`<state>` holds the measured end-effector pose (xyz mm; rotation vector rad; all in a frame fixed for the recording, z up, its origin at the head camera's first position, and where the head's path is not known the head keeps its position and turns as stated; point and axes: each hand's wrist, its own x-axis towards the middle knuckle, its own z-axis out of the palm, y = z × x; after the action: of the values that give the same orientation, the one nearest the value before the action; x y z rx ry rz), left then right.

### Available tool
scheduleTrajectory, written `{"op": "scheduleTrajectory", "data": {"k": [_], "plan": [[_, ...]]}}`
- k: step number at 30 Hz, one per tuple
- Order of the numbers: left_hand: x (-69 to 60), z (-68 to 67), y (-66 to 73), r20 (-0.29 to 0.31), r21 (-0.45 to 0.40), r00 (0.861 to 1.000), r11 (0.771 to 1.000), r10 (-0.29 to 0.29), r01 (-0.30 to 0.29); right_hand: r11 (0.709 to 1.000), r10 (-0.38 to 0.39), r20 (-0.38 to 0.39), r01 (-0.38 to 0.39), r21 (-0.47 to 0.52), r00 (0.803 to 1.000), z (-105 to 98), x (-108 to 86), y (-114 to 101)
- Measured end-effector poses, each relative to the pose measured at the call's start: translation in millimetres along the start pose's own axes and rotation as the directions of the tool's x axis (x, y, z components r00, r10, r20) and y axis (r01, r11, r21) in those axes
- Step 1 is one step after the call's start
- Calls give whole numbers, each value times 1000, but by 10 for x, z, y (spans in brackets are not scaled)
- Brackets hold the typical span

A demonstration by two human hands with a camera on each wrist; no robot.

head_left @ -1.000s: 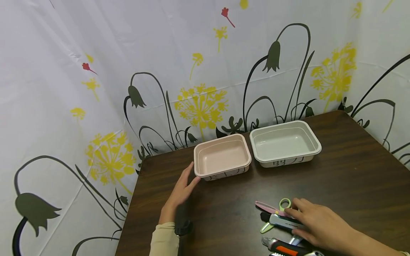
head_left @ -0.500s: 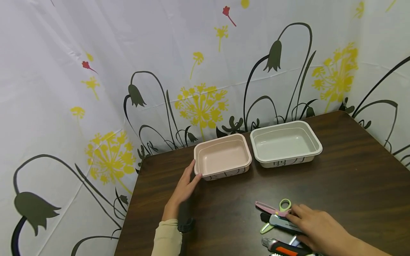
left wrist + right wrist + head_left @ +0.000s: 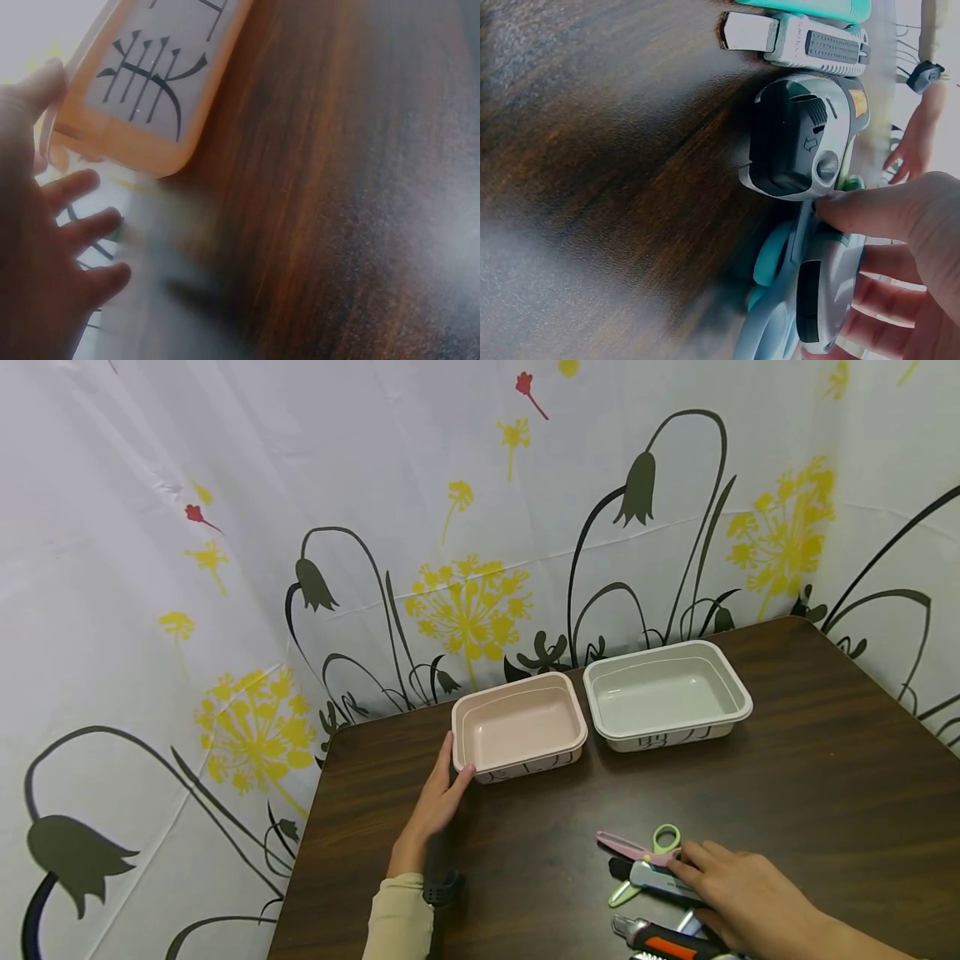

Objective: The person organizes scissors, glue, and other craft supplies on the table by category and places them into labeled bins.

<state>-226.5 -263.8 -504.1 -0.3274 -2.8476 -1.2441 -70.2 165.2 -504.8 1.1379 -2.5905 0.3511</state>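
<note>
My left hand (image 3: 437,800) touches the left end of a pink rectangular container (image 3: 521,727). Its fingers are fairly straight, and the thumb rests by the near corner of the rim. At the lower right, my right hand (image 3: 750,893) holds a grey utility knife (image 3: 663,882), thumb on one side and fingers on the other in the right wrist view. Pink and green scissors (image 3: 626,846) lie beside and partly under that knife. Blue-handled scissors (image 3: 776,315) lie close to the thumb, partly hidden. Nearer me is a black and orange cutter (image 3: 667,941).
A pale grey-green container (image 3: 667,693) stands right of the pink one. A small knife with a wide blade (image 3: 817,45) and a teal tool (image 3: 817,6) lie past the cutter. The brown table (image 3: 517,868) ends at a flower-patterned curtain (image 3: 450,460).
My left hand has shifted slightly up and right, bringing the thumb onto the pink container's rim. My right hand has moved a little lower, its fingers closer in on the grey utility knife.
</note>
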Motion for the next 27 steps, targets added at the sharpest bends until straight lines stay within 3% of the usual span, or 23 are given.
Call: {"op": "scheduleTrajectory", "data": {"k": [12,21,27], "plan": [[-15,32,15,-8,14,1000,1000,-13,13,999,-19,-62,17,-30,998,22,10,-5],[-19,61,13,-7,-27,1000,1000,10,-10,999,28,29,-28,-21,999,-73,43,3],[-12,80,7,1,-54,1000,998,11,-11,999,23,-33,-24,-25,999,-101,93,9]]}}
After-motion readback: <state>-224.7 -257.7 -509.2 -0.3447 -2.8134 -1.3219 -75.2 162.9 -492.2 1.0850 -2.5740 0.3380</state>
